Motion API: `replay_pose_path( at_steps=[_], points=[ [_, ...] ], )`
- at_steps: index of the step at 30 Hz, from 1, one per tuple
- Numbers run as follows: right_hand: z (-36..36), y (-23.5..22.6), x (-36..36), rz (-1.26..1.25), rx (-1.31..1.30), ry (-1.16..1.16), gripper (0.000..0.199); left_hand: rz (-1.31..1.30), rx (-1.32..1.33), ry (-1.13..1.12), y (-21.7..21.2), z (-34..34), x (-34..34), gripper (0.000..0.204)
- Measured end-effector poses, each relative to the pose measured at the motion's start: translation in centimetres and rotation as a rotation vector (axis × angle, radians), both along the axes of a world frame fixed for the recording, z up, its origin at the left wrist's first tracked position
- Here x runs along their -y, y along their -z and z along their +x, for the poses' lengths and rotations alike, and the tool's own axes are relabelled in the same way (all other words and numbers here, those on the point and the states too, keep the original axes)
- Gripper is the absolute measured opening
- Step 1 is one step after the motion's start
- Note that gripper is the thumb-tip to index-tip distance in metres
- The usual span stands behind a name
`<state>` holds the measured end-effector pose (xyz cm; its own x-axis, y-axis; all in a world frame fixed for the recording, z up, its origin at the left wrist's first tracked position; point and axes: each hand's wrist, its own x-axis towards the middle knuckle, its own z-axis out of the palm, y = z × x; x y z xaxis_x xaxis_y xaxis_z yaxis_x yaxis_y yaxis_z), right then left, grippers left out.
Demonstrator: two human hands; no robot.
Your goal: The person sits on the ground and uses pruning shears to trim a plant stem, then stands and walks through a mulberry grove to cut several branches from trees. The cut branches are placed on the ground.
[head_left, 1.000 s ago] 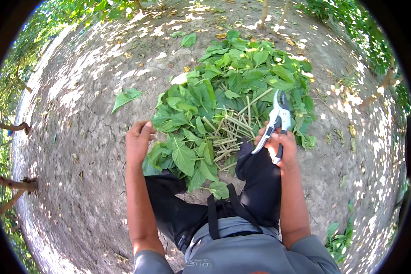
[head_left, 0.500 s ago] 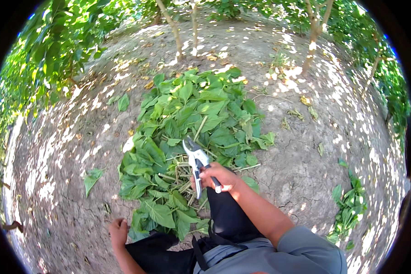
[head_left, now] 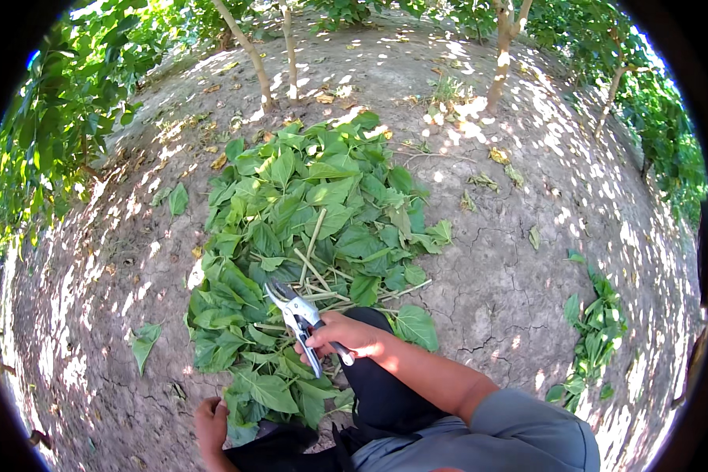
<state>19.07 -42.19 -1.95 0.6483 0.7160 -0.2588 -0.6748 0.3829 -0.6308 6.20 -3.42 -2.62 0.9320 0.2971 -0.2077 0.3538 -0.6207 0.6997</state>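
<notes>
Pruning shears (head_left: pixel 297 311) with silver-white jaws and dark grips lie in my right hand (head_left: pixel 341 333), its fingers wrapped round them. Their jaws are spread apart and point up and left, just over a heap of broad green leaves (head_left: pixel 315 185). Cut pale-green stems (head_left: pixel 313 245) stick out of the heap around the tool. Beside the heap's near left edge is my left hand (head_left: pixel 211 425), fingers curled in; whether anything is inside them is hidden. Leaves at the heap's near end lie against my dark trouser leg (head_left: pixel 381 389).
A smaller bunch of leafy cuttings (head_left: pixel 594 342) lies on the cracked soil to the right. One loose leaf (head_left: pixel 144 344) is at the left. Slim tree trunks (head_left: pixel 252 59) stand beyond the heap, and leafy branches (head_left: pixel 63 102) hang at the far left.
My right hand has drawn the shears slightly left and nearer to me. More stems now show by the shears. The whole view has shifted a little; my left hand stays low beside the heap.
</notes>
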Motion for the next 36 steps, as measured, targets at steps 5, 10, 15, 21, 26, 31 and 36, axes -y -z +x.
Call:
replay_pose_path(
  at_steps=[5,10,15,21,26,31,36],
  points=[
    [2.3,-0.1,-1.7,-0.259,0.104,-0.067,0.034,0.105,-0.043,0.121,-0.4,1.2,2.3,0.025],
    [5.4,-2.3,-5.4,-0.507,0.331,-0.098,0.029,0.212,-0.065,0.166,0.4,1.2,2.2,0.025],
    [6.0,0.6,-7.3,-0.593,0.231,-0.058,0.022,0.357,-0.009,0.281,-0.3,0.8,2.9,0.019],
    [6.6,0.8,-8.6,-0.601,0.147,-0.098,0.027,0.340,-0.153,0.302,2.0,0.4,0.9,0.036],
    [6.3,1.6,-9.2,-0.619,0.073,-0.128,0.028,0.151,-0.104,0.568,2.0,0.7,1.4,0.027],
    [6.9,2.8,-12.9,-0.786,-0.041,-0.222,0.032,-0.059,-0.320,0.679,0.3,2.6,1.7,0.022],
    [7.2,5.7,-16.4,-0.880,-0.172,-0.184,0.033,-0.107,-0.264,0.702,2.2,4.5,-1.2,0.019]
  ],
)
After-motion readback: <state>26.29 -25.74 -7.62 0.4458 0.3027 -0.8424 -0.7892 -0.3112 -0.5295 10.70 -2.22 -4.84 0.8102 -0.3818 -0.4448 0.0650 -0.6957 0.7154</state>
